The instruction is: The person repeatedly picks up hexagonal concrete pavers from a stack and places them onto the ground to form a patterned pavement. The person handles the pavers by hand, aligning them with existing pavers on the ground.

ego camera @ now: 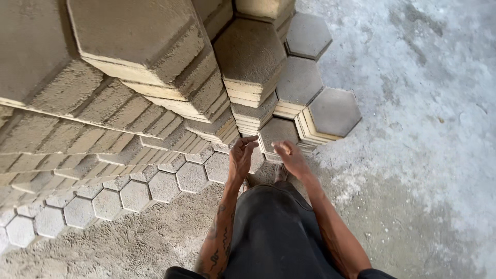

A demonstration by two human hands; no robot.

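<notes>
Nearest the lens, top left of the head view: tall stacks of grey-tan hexagonal concrete paving blocks (139,31), rough-sided, top faces smooth, leaning in steps down toward the floor. Below them a single flat layer of grey hexagonal pavers (134,194) laid honeycomb-style on the sandy concrete floor (423,103). Person's dark trousers (274,232) fill bottom centre, legs bent forward. Left hand (242,155): forearm with dark tattoo marks rises from the bottom edge, wrist bent, palm turned inward, fingers curled loosely and partly spread, fingertips up beside the lower edge of the stacks; holding nothing, not clearly touching a block. Right hand (290,156): forearm comes up from lower right, hand turned palm down, fingers slightly bent and close together, tips at the near edge of a short stack of grey hexagonal blocks (276,133) directly ahead; contact cannot be told for sure, nothing gripped. Both hands are near each other, a small gap between, the short stack just beyond and between them. To its right another low stack with a grey hexagonal top block (335,111) and pale yellowish layer edges showing; behind that two more grey hexagon tops (299,80) in a row running to the top of the frame. No containers in view; blocks sit straight on the floor or on each other. Floor right side pale, dusty, with lighter patches.
</notes>
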